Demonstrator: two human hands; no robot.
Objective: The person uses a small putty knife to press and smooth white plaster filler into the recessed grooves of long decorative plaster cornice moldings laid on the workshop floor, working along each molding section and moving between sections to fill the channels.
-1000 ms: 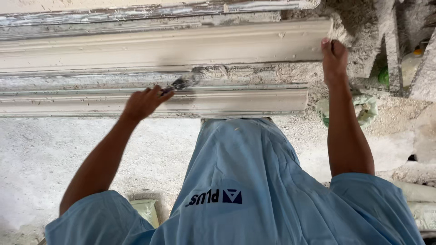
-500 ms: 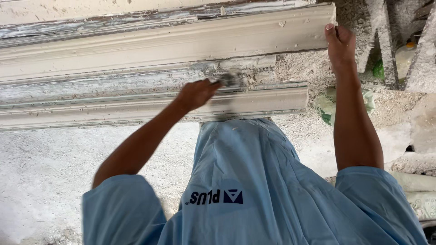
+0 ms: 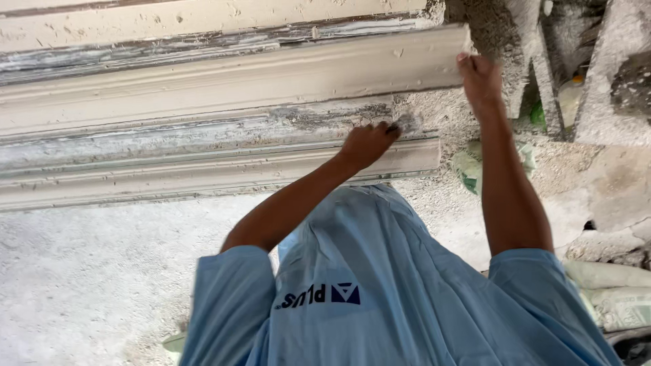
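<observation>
Your left hand (image 3: pixel 366 144) moved right along long cream plaster moulding (image 3: pixel 224 81), grip closed on small scraper (image 3: pixel 401 126). Right hand (image 3: pixel 480 78) grips moulding end. Grey groove near end reached; left stretch looks scraped.

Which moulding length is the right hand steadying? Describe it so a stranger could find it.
Long pale mouldings cross the top of the view. The right hand grips the upper moulding's right end. Unlike the scraped grey strip below, where the left hand works, its face is smooth and cream.

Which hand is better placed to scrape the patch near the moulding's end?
Left. The left hand holds the scraper on the rough strip close to that end. The right hand is clamped on the moulding end, with no tool.
</observation>
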